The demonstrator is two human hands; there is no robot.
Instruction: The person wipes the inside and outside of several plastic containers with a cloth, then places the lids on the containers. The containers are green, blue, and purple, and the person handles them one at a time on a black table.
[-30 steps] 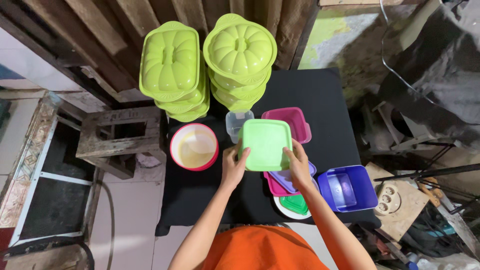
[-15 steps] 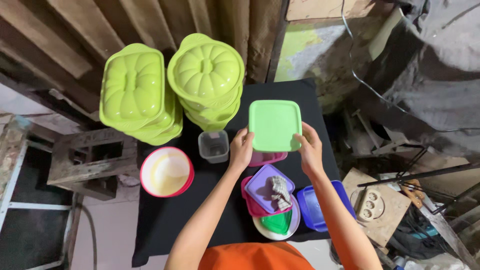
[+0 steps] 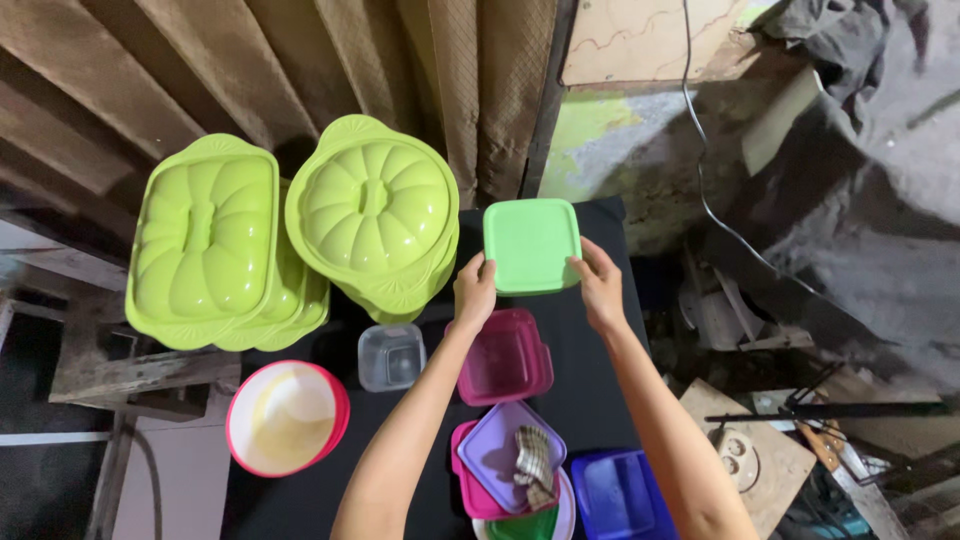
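Both my hands hold a square light-green lidded container (image 3: 531, 245) at the far end of the black-covered table (image 3: 590, 385). My left hand (image 3: 474, 290) grips its left side and my right hand (image 3: 599, 284) grips its right side. Just nearer to me lies an open pink square container (image 3: 505, 355). To its left stands a small clear tub (image 3: 391, 356).
Two stacks of lime-green pumpkin-shaped lidded dishes, one oblong (image 3: 210, 250) and one round (image 3: 374, 213), stand at the far left. A pink-rimmed bowl (image 3: 286, 417) is at the left, a purple lid with a cloth (image 3: 510, 452) and a blue tub (image 3: 618, 495) near me. Clutter and a power strip (image 3: 735, 453) are at the right.
My hands have carried the green container away from me, past the pink container, to the table's far end. The camera view has shifted along with them.
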